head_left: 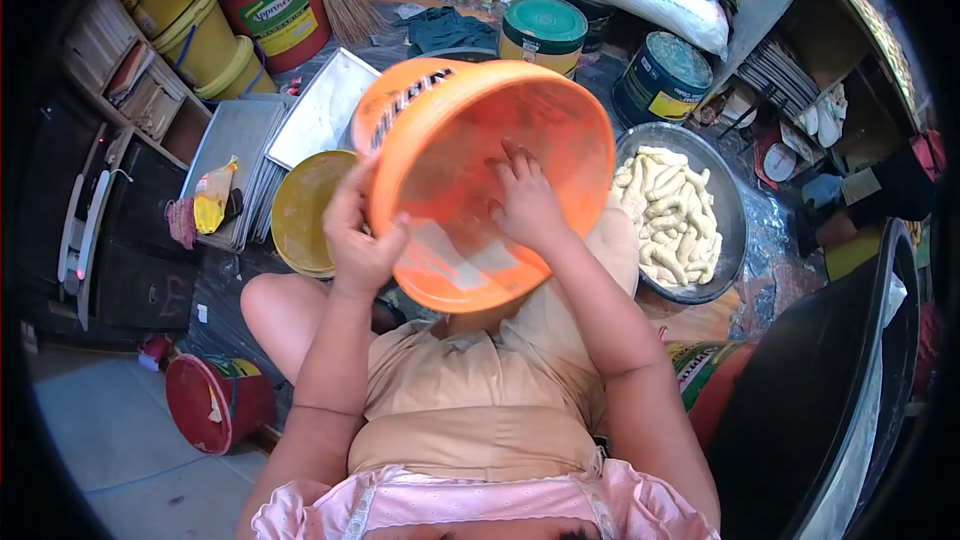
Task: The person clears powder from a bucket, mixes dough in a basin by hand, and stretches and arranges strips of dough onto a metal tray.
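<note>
An orange bucket (pixel 560 100) is tilted over my lap, its wide mouth turned toward me and its inside smeared with pale residue. My left hand (pixel 362 230) grips its rim on the left side, thumb over the edge. Inside the mouth is my right hand (pixel 525 200), fingers apart and holding nothing; whether the fingertips touch the wall I cannot tell. To the right of the bucket, a dark round basin (pixel 735 230) on the floor holds many pale, finger-shaped dough pieces (pixel 665 210).
A yellow tub (pixel 300 215) and stacked trays (pixel 235 130) lie left of the bucket. Lidded pails (pixel 545 25) stand behind it. A small red bucket (pixel 215 405) sits at lower left. A large black container (pixel 800 390) rises close at my right. Shelves flank both sides.
</note>
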`<state>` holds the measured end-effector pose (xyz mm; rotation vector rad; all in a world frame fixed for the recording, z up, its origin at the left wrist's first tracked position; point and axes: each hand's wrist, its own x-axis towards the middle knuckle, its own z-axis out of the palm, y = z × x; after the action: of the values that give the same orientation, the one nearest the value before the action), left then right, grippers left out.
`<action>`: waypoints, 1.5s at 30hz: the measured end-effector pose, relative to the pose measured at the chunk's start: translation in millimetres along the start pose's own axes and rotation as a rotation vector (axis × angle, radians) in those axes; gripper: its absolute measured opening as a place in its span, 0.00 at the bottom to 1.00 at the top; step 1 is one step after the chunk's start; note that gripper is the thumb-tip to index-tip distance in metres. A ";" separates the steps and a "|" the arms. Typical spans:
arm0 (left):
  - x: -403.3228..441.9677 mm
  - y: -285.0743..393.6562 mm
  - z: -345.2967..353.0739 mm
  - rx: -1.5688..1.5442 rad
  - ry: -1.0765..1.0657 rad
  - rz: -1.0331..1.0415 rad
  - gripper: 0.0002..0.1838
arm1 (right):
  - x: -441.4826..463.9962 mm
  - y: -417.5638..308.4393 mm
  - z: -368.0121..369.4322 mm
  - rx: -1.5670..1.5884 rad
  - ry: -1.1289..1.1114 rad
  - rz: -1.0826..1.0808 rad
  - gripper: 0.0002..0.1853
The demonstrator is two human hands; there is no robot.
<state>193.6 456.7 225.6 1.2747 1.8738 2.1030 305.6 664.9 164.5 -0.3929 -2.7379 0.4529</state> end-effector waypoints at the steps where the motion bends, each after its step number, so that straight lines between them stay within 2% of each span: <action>1: -3.4 1.6 7.0 -0.030 -0.019 -0.020 0.35 | 3.6 11.7 19.4 -0.076 -0.092 0.051 0.29; 2: -5.1 3.5 12.9 -0.059 -0.039 -0.040 0.35 | 8.7 22.6 38.5 -0.150 -0.182 0.101 0.29; 5: -4.3 6.6 15.2 -0.145 -0.049 -0.113 0.37 | 40.6 50.7 79.3 -0.248 -0.237 0.144 0.29; 8: -10.7 15.0 14.7 -0.216 -0.108 -0.173 0.37 | 72.7 108.8 173.1 1.431 -0.267 0.304 0.28; 9: -12.4 18.1 14.8 -0.242 -0.128 -0.197 0.37 | 67.7 95.8 171.1 1.063 -0.166 0.340 0.26; 11: -13.1 11.4 12.3 -0.237 -0.127 -0.179 0.37 | 57.5 68.9 166.5 0.271 -0.080 0.512 0.29; 12: -13.2 7.8 11.2 -0.235 -0.127 -0.169 0.37 | 48.0 54.7 162.6 0.231 -0.285 0.693 0.31; 14: -12.7 4.2 9.4 -0.223 -0.115 -0.210 0.38 | 29.1 29.9 189.3 0.322 -0.166 0.804 0.33; 17: -14.2 -2.0 7.0 -0.231 -0.100 -0.253 0.38 | 20.7 -5.7 186.2 0.568 -0.365 0.810 0.33; 20: -17.1 -4.9 2.4 -0.240 -0.087 -0.268 0.38 | 20.9 -30.8 195.6 0.700 -0.350 0.764 0.30; 23: -18.9 -3.7 -0.7 -0.231 -0.075 -0.278 0.38 | 20.3 -52.3 207.1 0.859 -0.391 0.669 0.25; 27: -21.6 -3.3 -4.8 -0.225 -0.055 -0.339 0.39 | 24.1 -57.3 225.6 1.246 -0.516 0.448 0.23; 29: -24.0 -3.4 -8.8 -0.229 -0.053 -0.326 0.39 | 29.1 -50.4 206.2 1.428 -0.595 0.488 0.23; 32: -31.8 -8.7 -11.7 -0.254 -0.034 -0.313 0.39 | 35.3 -65.4 111.0 1.533 -0.675 0.869 0.22; 35: -38.7 -18.6 -15.1 -0.295 -0.012 -0.340 0.39 | 34.6 -20.9 164.8 1.882 -0.671 0.802 0.23; 38: -38.4 -22.0 -13.9 -0.312 0.002 -0.326 0.38 | 40.4 -37.2 109.9 1.873 -0.552 0.853 0.24; 42: -36.5 -17.0 -12.3 -0.302 -0.008 -0.326 0.38 | 55.3 -29.9 114.1 1.371 -0.378 0.641 0.23; 45: -35.7 -15.3 -11.1 -0.299 -0.018 -0.329 0.38 | 62.0 -44.8 103.8 1.220 -0.263 0.646 0.24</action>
<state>203.6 432.7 194.6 0.8533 1.5559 2.0812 201.7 617.0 105.1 -0.8492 -1.9108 2.2291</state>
